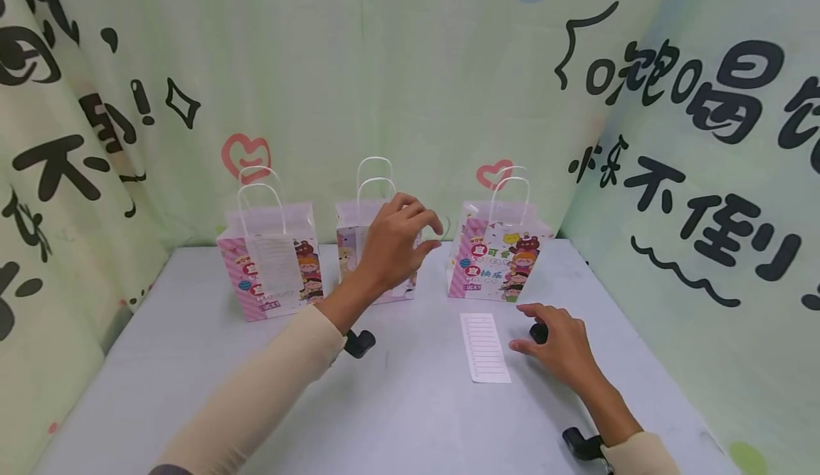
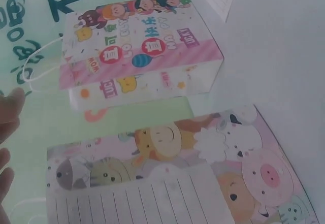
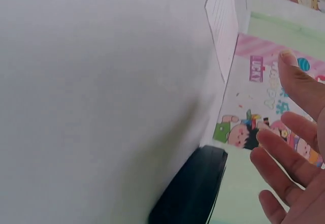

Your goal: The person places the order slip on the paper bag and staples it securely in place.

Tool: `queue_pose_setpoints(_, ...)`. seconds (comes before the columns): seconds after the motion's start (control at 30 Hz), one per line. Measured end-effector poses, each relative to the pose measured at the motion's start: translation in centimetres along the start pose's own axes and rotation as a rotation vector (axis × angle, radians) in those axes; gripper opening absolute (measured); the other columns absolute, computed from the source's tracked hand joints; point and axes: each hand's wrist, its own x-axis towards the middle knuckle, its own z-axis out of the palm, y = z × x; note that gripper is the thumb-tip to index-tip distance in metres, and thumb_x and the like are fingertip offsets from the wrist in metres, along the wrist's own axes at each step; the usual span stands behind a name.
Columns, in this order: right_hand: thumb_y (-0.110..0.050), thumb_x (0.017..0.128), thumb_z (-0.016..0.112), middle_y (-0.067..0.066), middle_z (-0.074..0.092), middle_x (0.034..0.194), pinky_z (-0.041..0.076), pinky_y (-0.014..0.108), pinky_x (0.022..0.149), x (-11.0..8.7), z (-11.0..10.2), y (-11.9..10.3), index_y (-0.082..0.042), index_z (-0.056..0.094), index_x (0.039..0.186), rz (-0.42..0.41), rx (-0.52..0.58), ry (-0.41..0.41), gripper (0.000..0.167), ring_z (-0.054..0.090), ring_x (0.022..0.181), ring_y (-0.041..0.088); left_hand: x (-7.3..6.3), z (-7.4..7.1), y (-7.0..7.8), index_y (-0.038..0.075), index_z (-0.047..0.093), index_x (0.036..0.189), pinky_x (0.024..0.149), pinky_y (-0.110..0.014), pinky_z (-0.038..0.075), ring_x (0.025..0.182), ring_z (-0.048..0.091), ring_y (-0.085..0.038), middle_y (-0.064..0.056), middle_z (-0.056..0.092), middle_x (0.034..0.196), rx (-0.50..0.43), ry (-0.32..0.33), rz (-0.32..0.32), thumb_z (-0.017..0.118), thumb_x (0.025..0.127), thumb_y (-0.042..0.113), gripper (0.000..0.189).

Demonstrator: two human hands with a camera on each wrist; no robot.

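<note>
The left hand (image 1: 395,241), loosely curved and empty, is before the middle bag (image 1: 348,248); the right hand (image 1: 565,345), thumb and fingers apart, is beside the lined slip (image 1: 485,348), laid on the surface (image 1: 423,411) probably for easy reach.

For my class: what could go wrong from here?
The loose lined slip lies flat on the table, so its edge might be hard to lift. The left hand is near the white handles of the middle bag and could snag one, perhaps tipping the bag. The right hand is close to a dark object and might nudge it.
</note>
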Motion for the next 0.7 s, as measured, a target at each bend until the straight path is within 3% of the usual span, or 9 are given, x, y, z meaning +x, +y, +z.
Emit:
queue_pose_setpoints(0.23,-0.027,0.078,0.096,0.019,0.072,0.134,0.039,0.065,0.105,0.6,0.9,-1.2,-0.013,0.067,0.14,-0.052,0.015,-0.042,0.07,0.062,0.119,0.039,1.3,2.0,1.2,0.021,0.078,0.101,0.104,-0.037,0.052,0.12,0.06,-0.02,0.003,0.08,0.108,0.012,-0.078,0.001,0.091,0.085,0.023,0.021)
queue_pose_setpoints(0.47,-0.026,0.078,0.096,0.017,0.067,0.144,0.038,0.064,0.11,1.2,2.0,-2.3,-0.018,0.067,0.141,-0.065,0.003,-0.136,0.07,0.059,0.129,0.04,2.5,3.7,1.9,0.022,0.077,0.105,0.102,-0.035,0.052,0.118,0.059,-0.018,0.004,0.08,0.114,0.031,-0.151,-0.011,0.089,0.088,0.024,0.021)
queue_pose_setpoints(0.7,-0.025,0.077,0.096,0.014,0.068,0.144,0.038,0.063,0.111,1.3,2.7,-2.8,-0.02,0.068,0.14,-0.055,-0.02,-0.175,0.069,0.057,0.131,0.04,3.9,5.2,2.3,0.022,0.078,0.105,0.102,-0.033,0.051,0.118,0.059,-0.017,0.004,0.079,0.12,0.037,-0.193,-0.021,0.087,0.09,0.028,0.019)
